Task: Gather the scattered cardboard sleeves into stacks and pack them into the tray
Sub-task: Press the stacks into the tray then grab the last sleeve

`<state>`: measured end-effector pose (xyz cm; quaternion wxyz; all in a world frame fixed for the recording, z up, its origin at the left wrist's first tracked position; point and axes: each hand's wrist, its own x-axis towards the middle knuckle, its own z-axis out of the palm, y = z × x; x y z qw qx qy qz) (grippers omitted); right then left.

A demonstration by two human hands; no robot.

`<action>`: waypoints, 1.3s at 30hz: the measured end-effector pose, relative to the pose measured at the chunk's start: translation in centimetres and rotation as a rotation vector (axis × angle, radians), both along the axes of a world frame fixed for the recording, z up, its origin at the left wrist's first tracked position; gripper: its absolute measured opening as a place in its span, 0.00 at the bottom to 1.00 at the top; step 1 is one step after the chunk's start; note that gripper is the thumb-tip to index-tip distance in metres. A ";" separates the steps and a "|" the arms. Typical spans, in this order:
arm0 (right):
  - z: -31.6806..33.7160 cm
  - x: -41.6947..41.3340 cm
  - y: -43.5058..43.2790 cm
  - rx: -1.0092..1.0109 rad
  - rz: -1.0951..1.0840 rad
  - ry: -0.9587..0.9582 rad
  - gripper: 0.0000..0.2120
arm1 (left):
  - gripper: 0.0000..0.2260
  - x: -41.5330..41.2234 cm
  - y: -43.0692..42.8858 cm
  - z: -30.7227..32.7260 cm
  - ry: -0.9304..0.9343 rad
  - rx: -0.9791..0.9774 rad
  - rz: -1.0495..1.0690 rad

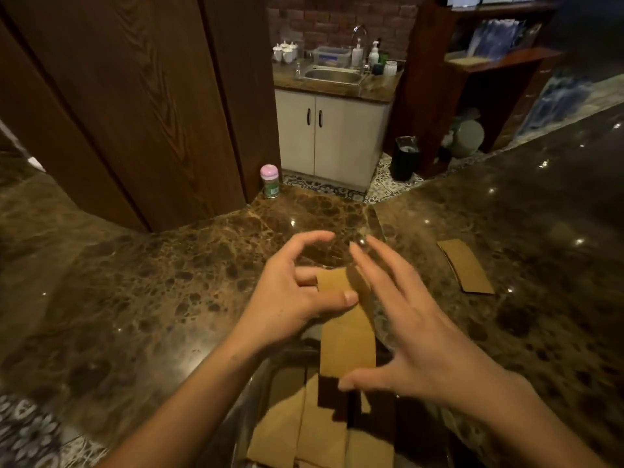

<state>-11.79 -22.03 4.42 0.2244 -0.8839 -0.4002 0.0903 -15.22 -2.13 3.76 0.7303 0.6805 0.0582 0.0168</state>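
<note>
A flat brown cardboard sleeve (347, 329) is being lowered toward the metal tray (256, 383) at 6 o'clock.

It is being pinched by the left hand (287, 298) at its top, seemingly for steering onto the packed tan sleeves (320, 434); the right hand (415, 332) is being held splayed, gripping nothing. One loose sleeve pile (466, 266) is being left at 2 o'clock on the marble counter (135, 298), unobstructed; a pink-capped jar (269, 180) is standing at 11 o'clock.

Bare counter (152, 298), seemingly unobstructed leftward.

Both hands (287, 292) (405, 319) spread-fingered, forearms extended
</note>
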 end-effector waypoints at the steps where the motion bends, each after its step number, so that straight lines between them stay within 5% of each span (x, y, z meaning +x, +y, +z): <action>1: 0.0 0.1 -0.3 -0.059 0.070 -0.050 0.66 | 0.34 -0.2 -0.3 -0.3 0.013 0.004 -0.042; 11: -3.0 -3.3 -3.5 -0.149 0.163 0.085 0.50 | 0.33 -4.1 -3.4 -4.9 0.130 0.108 -0.068; 19: -5.8 -4.9 -4.5 -0.427 0.158 0.144 0.39 | 0.13 -8.1 -1.8 -7.8 -0.156 1.049 -0.301; 24: -7.0 -5.7 -2.9 -0.534 0.133 0.149 0.42 | 0.26 -8.6 -0.8 -9.5 -0.251 1.454 -0.615; 27: -7.7 -5.6 -2.4 -0.563 0.130 0.135 0.45 | 0.33 -9.1 -0.8 -9.9 -0.219 1.509 -0.635; 39: -9.3 -5.8 -2.2 -0.620 0.118 0.056 0.42 | 0.34 -10.3 -0.9 -10.3 -0.151 1.513 -0.607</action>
